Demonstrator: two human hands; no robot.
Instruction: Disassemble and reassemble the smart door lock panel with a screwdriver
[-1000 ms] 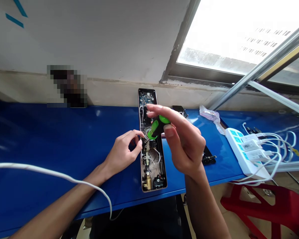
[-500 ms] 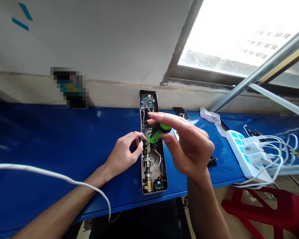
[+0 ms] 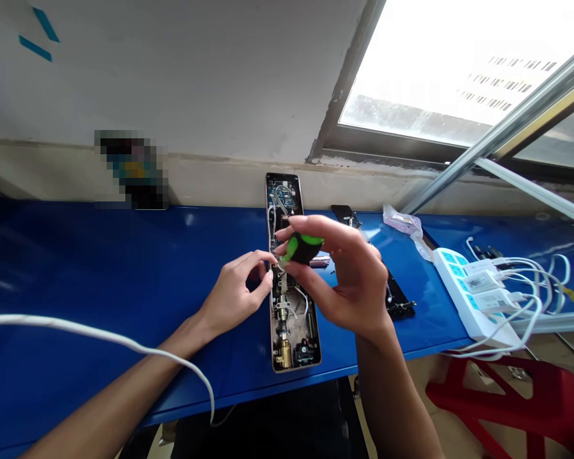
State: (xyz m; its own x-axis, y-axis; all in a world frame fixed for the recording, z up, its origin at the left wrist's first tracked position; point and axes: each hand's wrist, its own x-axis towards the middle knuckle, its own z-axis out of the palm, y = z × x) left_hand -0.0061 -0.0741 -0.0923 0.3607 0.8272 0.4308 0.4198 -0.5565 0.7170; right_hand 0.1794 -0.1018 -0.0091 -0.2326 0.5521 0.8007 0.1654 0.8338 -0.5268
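2 hands [image 3: 239,287] [image 3: 349,277], screwdriver [image 3: 306,249], casing [image 3: 297,315] near table edge [image 3: 249,396]

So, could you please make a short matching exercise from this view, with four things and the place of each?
Things
1. Screwdriver
2. Power strip
3. Red stool
4. Left hand

Places
A. Lower right of the view, below the level of the table
B. By the left long side of the open casing
C. In the grip of the right hand
D. On the table's right part, carrying white plugs

Pairs: 1-C, 2-D, 3-A, 4-B
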